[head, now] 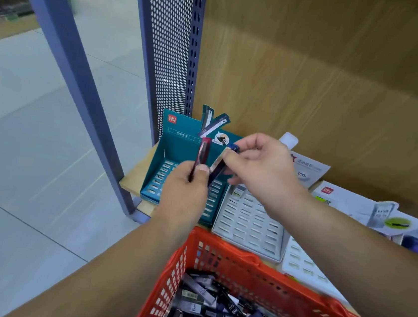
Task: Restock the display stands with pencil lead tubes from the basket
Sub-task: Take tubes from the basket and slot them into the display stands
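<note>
Shelf [134, 180] is the broadest thing under me, and it is crowded. The red basket [262, 271] sits at its near edge, heaped with loose pencil lead tubes [211, 311], and just beyond the basket's rim the teal display stand [177, 152] and the white display stand [247, 222] lie side by side, their visible slots looking unfilled. Both my forearms reach across the basket, so a careless elbow could, I judge, shove it or the light cardboard stands. My left grip [185, 194] is clenched on the lower end of a red tube [203, 151], which stands nearly upright above the teal stand. My right grip [264, 164] pinches a blue tube [217, 168] near its cap, and the tube slants down toward my left thumb. I cannot tell whether they touch. These are thin pinches on slick, narrow tubes, and if one slips the tube could drop onto the stand, or roll off the shelf's open left end to the floor. The slots are narrow, so a tilted tube may jam or push the stand back. With two colours in hand, I could also seat one in the wrong stand.
</note>
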`<state>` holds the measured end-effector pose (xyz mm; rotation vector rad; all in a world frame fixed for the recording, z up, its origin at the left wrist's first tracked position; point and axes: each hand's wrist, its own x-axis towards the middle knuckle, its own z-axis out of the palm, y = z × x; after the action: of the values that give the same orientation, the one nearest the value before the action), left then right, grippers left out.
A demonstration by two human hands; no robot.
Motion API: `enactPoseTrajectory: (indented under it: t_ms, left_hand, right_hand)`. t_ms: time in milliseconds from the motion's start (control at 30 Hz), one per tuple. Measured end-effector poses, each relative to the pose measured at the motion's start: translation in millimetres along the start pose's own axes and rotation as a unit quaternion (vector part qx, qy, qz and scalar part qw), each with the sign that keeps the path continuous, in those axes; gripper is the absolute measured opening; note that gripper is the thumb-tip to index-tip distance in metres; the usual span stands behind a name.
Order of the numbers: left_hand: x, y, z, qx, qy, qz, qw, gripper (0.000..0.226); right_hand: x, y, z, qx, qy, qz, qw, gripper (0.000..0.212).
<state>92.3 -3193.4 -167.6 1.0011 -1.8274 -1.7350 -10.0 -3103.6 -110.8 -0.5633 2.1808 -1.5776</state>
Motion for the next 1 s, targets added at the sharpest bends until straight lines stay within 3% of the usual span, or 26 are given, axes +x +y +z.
enactPoseTrajectory:
  t_ms: [100,167,300,367,433,500,633,733,1000]
  left_hand:
    - [-4,6,0,-0.078,-0.05,-0.05,0.994,0.026]
    - [-1,5,-4,-0.086,-0.062,-0.067,0.992,0.026]
    - [1,5,-11,-0.108,-0.127,-0.089,0.982,0.028]
    - [3,3,-14,-0.087,-0.086,-0.089,0.988,0.026]
    - [8,-6,-19,-0.015,-0.001,-0.062,0.998,0.026]
    - [12,-17,-25,0.061,0.029,-0.03,0.997,0.031]
    - [9,-18,-23,0.105,-0.009,-0.057,0.993,0.035]
    - [12,-24,-18,0.136,-0.04,-0.039,0.989,0.022]
    - [15,-44,-20,0.129,-0.036,-0.048,0.99,0.013]
  right_hand:
    - [-3,-4,0,0.039,-0.029,0.023,0.999,0.021]
    - [-2,-6,-4,0.004,-0.066,0.005,0.998,0.029]
    - [6,-13,-18,-0.076,-0.121,-0.043,0.989,0.016]
    - [11,-17,-25,-0.129,-0.118,-0.065,0.982,0.01]
    - [17,-17,-30,-0.186,-0.09,-0.076,0.976,0.024]
    - [22,-14,-30,-0.215,-0.061,-0.083,0.971,0.026]
    - [32,0,-18,-0.341,-0.043,-0.095,0.934,0.015]
    - [35,10,-10,-0.401,-0.045,-0.115,0.908,0.017]
    - [36,23,-2,-0.441,-0.036,-0.141,0.886,0.022]
